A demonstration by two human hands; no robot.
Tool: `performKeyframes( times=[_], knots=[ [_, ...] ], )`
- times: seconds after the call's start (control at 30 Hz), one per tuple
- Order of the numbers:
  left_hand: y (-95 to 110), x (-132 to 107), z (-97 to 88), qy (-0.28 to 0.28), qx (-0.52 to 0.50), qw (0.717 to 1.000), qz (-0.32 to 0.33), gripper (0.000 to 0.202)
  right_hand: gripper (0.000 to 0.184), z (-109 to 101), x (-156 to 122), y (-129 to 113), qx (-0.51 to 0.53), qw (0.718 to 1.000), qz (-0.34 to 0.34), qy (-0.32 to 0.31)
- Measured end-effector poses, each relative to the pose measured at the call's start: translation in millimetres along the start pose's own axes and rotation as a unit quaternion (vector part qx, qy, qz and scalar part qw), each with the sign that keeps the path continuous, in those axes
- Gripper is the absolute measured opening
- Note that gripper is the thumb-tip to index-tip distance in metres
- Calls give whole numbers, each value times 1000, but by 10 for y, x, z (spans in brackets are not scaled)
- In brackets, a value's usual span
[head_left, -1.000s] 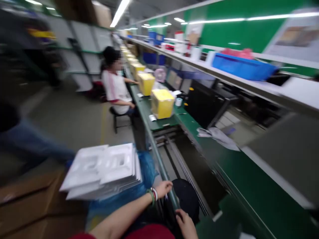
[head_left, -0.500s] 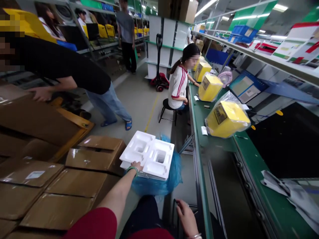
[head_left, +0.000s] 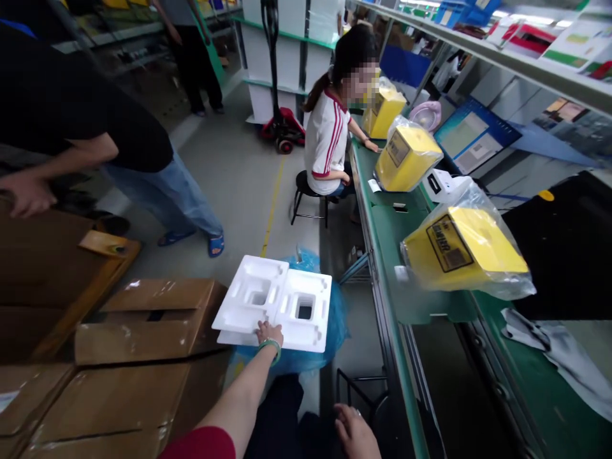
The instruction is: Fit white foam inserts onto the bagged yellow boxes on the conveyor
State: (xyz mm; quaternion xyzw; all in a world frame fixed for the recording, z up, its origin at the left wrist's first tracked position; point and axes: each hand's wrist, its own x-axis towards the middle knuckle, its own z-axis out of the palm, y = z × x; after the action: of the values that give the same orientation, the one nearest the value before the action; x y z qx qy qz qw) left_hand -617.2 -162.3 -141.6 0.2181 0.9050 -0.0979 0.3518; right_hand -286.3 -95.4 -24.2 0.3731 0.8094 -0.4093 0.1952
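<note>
My left hand (head_left: 270,333), with a green bangle at the wrist, has its fingers on the near edge of a white foam tray (head_left: 238,307), gripping it there. This tray lies at the left of a stack. Beside it on the right is another white foam tray (head_left: 321,307) with a square opening. Under and around the stack bulges a blue plastic bag (head_left: 338,319). Low in the view, my right hand (head_left: 356,432) hangs near a black stool (head_left: 377,382), fingers loosely bent and apart, with nothing visible in it.
Brown cartons (head_left: 143,331) stand on the left, near a person in black (head_left: 95,108) bending over a large box. To the right runs a green workbench (head_left: 382,255) with bagged yellow boxes (head_left: 478,245). A seated person (head_left: 329,137) works there; a pallet jack (head_left: 282,131) stands behind.
My left hand has shifted right along the trays' near edge, and the left tray now reaches further left. The view has tilted down and closer. My right hand sits slightly lower.
</note>
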Motion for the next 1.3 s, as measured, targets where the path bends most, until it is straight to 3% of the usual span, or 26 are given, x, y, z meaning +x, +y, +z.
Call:
performKeyframes(
  times=[0.1,0.2,0.37,0.47,0.57,0.67,0.77,0.83,0.93,1.03,1.17,1.3],
  knots=[
    [-17,-22,28,20,16,1000,16,47,40,38,24,6,-2,1000,-2,16],
    [-51,18,21,4,28,999,23,44,38,100,14,60,-11,999,4,46],
    [-98,146,-159,-5,52,996,70,35,42,67,-91,75,-32,998,44,26],
    [-91,127,-344,47,63,990,120,39,43,-32,-165,-21,-29,998,51,22],
    [-82,-67,-552,127,61,978,154,49,41,-195,-214,-140,-19,998,33,48],
    [-94,-449,-750,182,47,962,198,46,46,-482,-234,-223,-37,989,-15,140],
    [-120,-952,-897,201,30,941,271,42,61,-892,-231,-236,-121,957,-60,256],
    [-137,-1287,-955,201,20,920,337,41,70,-1192,-236,-202,-183,933,-102,291],
    [-139,-1687,-1015,203,23,889,411,36,71,-1599,-311,-118,-247,911,-220,247],
    [-72,-1914,-1117,241,41,872,425,30,64,-1908,-483,-43,-268,892,-327,164],
    [162,-2045,-1345,261,69,849,454,34,61,-2247,-727,49,-261,900,-333,108],
    [494,-2211,-1638,237,92,836,486,42,73,-2608,-894,229,-235,910,-331,82]
  ],
)
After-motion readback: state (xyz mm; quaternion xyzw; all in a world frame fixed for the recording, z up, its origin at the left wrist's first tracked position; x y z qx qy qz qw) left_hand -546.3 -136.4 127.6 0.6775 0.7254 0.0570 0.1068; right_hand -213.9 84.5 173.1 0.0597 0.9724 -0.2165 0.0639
